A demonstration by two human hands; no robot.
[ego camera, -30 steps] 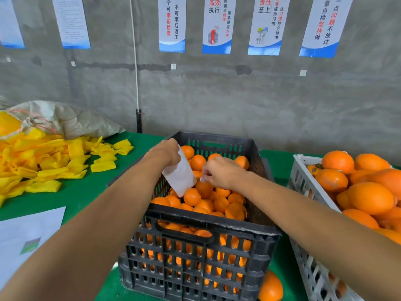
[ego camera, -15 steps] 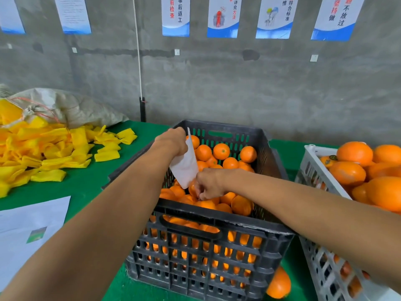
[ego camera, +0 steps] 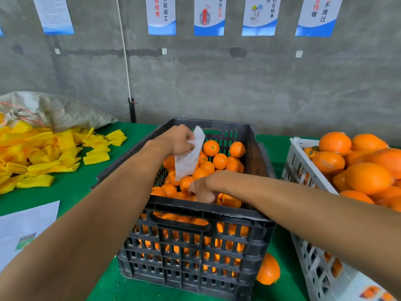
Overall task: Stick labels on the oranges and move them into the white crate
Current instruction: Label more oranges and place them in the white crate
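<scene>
A black crate (ego camera: 195,211) in the middle of the green table holds several small oranges (ego camera: 220,160). My left hand (ego camera: 178,140) hovers over the crate's far left side and pinches a white label sheet (ego camera: 188,157), which hangs down over the fruit. My right hand (ego camera: 204,187) reaches down into the crate near its front wall, fingers curled over an orange in the pile; the fingertips are hidden. The white crate (ego camera: 303,161) stands to the right, heaped with larger oranges (ego camera: 368,178).
One loose orange (ego camera: 268,271) lies on the table between the two crates. A pile of yellow foam sleeves (ego camera: 43,153) and a grey sack (ego camera: 54,111) fill the left side. A printed sheet of paper (ego camera: 23,227) lies at the front left. A concrete wall runs behind.
My right hand left the label sheet and dropped toward me into the oranges at the crate's front. My left hand stayed above the crate with the sheet. The view tilted down.
</scene>
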